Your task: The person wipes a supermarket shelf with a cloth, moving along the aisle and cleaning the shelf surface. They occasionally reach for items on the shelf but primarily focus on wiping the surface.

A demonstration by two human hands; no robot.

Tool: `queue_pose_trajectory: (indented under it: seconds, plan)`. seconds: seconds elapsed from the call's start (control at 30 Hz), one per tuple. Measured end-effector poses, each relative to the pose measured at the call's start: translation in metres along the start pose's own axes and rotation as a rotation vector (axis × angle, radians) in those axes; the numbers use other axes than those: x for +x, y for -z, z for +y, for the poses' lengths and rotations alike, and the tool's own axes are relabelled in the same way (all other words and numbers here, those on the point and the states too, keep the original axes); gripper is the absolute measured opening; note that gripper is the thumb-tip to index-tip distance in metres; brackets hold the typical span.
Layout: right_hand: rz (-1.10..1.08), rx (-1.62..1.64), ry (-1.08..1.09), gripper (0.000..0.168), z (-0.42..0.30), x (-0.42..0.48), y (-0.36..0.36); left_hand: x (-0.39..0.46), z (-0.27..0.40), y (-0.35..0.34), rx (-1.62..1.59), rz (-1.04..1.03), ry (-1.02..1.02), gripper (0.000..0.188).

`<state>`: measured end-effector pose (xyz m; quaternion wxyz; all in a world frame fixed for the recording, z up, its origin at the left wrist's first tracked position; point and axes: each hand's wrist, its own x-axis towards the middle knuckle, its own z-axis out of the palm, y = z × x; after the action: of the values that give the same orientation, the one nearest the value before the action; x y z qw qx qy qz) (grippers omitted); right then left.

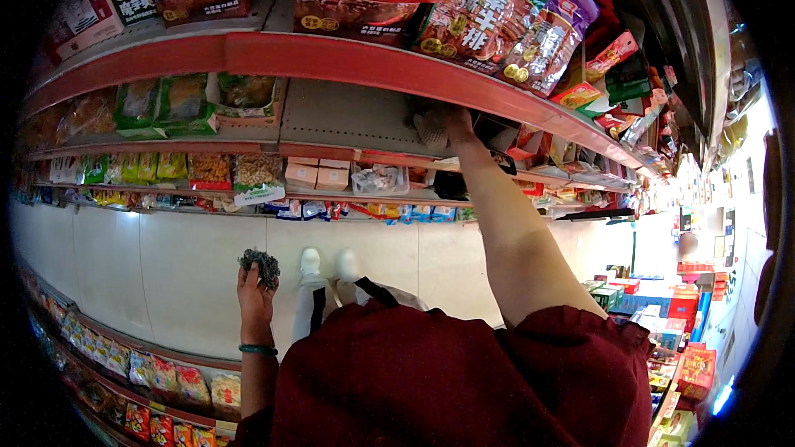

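Observation:
My left hand [256,292] holds a crumpled dark grey mesh-like bundle [259,267] low over the aisle floor, with a green bracelet at the wrist. My right arm reaches up to a grey metal shelf [348,115] under a red shelf edge. There my right hand [455,124] is partly in shadow, beside a light, textured cloth-like thing [430,130]; whether the fingers close on it cannot be told. Left of this stretch of shelf stand green-framed food packs [181,105] and an open carton [246,99].
Large snack bags [475,18] fill the shelf above. Lower shelves hold small pink boxes [317,174] and a clear plastic tub [380,179]. Behind, at lower left, another rack holds packaged snacks [164,379]. Stacked boxes [664,298] stand at right.

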<state>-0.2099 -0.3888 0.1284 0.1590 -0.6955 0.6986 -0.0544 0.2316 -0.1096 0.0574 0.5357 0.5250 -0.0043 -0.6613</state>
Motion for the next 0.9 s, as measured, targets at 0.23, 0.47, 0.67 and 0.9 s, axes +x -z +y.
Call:
queue_pose_trajectory:
  seconds: [0.23, 0.47, 0.67, 0.9]
  plan:
    - [0.281, -0.474, -0.081, 0.060, -0.062, -0.029, -0.041, -0.006, 0.007, -0.003, 0.057, 0.022, -0.003, 0.023]
    - [-0.017, -0.192, -0.145, 0.051, -0.036, -0.026, -0.040, -0.007, 0.005, 0.001, 0.071, 0.033, -0.017, 0.026]
    - [0.060, -0.341, -0.112, 0.050, -0.038, -0.031, -0.044, -0.010, 0.003, 0.006, 0.054, 0.039, -0.019, 0.026]
    - [0.047, 0.030, -0.238, 0.053, 0.012, 0.025, -0.031, -0.005, -0.002, 0.027, 0.105, 0.011, -0.001, 0.035]
